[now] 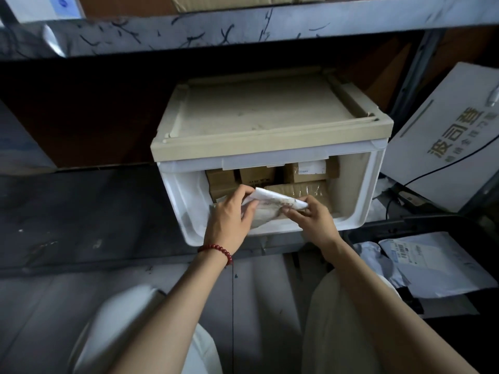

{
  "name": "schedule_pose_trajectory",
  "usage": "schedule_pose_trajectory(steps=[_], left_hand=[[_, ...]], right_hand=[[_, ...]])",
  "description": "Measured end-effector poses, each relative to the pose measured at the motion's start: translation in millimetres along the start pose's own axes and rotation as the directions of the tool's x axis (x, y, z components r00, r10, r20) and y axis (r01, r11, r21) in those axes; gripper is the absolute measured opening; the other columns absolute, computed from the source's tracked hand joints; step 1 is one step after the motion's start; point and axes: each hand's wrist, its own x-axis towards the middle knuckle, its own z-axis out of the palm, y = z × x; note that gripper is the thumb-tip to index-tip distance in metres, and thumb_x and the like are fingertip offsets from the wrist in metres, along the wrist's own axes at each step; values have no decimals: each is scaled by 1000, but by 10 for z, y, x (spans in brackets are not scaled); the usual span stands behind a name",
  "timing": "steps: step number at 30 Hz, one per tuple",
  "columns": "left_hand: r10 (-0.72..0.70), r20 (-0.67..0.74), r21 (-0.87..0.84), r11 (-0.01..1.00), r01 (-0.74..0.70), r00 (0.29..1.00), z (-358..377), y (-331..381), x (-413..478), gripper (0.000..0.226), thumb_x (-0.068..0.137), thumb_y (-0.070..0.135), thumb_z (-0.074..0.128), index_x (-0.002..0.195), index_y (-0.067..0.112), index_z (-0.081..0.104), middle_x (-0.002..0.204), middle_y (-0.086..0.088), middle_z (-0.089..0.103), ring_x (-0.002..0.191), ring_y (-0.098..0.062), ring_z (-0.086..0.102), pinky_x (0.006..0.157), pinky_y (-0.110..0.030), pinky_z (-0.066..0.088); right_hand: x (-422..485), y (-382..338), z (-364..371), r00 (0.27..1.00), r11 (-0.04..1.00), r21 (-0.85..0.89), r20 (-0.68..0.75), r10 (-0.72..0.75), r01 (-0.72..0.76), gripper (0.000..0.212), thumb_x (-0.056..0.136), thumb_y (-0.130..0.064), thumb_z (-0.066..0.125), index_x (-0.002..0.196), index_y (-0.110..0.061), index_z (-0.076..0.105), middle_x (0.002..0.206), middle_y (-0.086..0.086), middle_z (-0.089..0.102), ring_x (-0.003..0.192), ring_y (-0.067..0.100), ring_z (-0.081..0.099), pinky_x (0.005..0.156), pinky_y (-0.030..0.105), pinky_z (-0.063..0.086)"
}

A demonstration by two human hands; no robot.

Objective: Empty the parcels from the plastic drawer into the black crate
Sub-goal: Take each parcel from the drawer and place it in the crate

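A white plastic drawer [359, 195] with a beige top sits pulled open on a low metal shelf. Several brown cardboard parcels [310, 172] fill its back. A flat white parcel [272, 202] lies at the drawer's front. My left hand [229, 217], with a red bead bracelet on the wrist, grips the parcel's left end. At its right end my right hand [310, 215] pinches the edge. The black crate [421, 225] stands low on the right, with several grey and white mailer bags [437, 265] inside.
A white printed carton [445, 136] leans beside the drawer on the right, with a black cable across it. A scuffed metal shelf board [243, 25] runs overhead. My knees in light trousers [324, 319] sit below the shelf edge.
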Motion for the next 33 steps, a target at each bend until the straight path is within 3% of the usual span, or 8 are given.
schedule_pose_trajectory(steps=[4, 6, 11, 14, 21, 26, 31, 33], left_hand=[[-113, -28, -109, 988, 110, 993, -107, 62, -34, 22, 95, 36, 54, 106, 18, 56, 80, 8, 60, 72, -17, 56, 62, -33, 47], [-189, 22, -190, 963, 190, 982, -143, 62, -74, 19, 94, 38, 55, 104, 22, 55, 79, 14, 60, 71, -12, 58, 62, -31, 47], [-355, 228, -340, 843, 416, 907, -207, 57, -150, 31, 87, 43, 64, 112, 31, 52, 99, 12, 63, 87, 1, 58, 62, -9, 43], [-387, 301, -302, 828, 472, 871, -224, 48, -185, 46, 83, 45, 68, 120, 29, 49, 108, 6, 63, 97, -8, 56, 68, -15, 40], [-374, 361, -312, 815, 488, 854, -260, 33, -234, 52, 79, 38, 76, 122, 24, 50, 118, 3, 61, 106, -13, 59, 71, -16, 45], [-368, 363, -331, 808, 488, 856, -268, 17, -220, 51, 77, 34, 78, 119, 23, 50, 122, 1, 59, 109, -16, 58, 90, -34, 51], [-308, 339, -359, 831, 426, 889, -235, 93, -214, 43, 75, 35, 79, 108, 28, 52, 113, 6, 64, 102, -12, 62, 80, -28, 53], [-287, 351, -356, 840, 411, 891, -186, 179, -206, 40, 75, 38, 79, 105, 27, 55, 107, 9, 66, 97, -9, 64, 76, -26, 54]], right_hand=[[-128, -109, -6, 999, 992, 122, 27, -18, 14, 11, 86, -15, 72, 91, -15, 62, 77, -12, 71, 67, -7, 64, 57, 8, 45], [-190, -133, -8, 998, 982, 189, 69, 9, -22, 15, 87, -18, 71, 100, -20, 65, 86, -11, 75, 79, 1, 70, 61, 16, 53], [-283, -165, -57, 996, 975, 203, 8, 92, -92, 21, 86, -23, 72, 105, -18, 63, 91, -6, 74, 83, 13, 72, 63, 37, 61], [-293, -159, -83, 989, 963, 236, -33, 144, -132, 19, 87, -25, 70, 103, -19, 63, 101, 3, 73, 89, 20, 72, 70, 46, 61], [-296, -154, -85, 983, 960, 241, -86, 164, -139, 19, 86, -26, 71, 99, -20, 59, 106, 5, 70, 95, 23, 70, 82, 50, 58], [-305, -174, -72, 981, 941, 282, -6, 194, -185, 18, 85, -26, 72, 97, -20, 60, 101, 4, 72, 89, 21, 72, 79, 46, 59], [-368, -194, -203, 976, 938, 276, 8, 218, -211, 57, 76, -15, 81, 120, -11, 45, 112, 5, 66, 96, 22, 70, 75, 46, 60], [-386, -214, -323, 975, 934, 287, 6, 221, -213, 60, 76, -12, 81, 125, -6, 45, 115, 11, 66, 98, 26, 70, 75, 50, 59]])
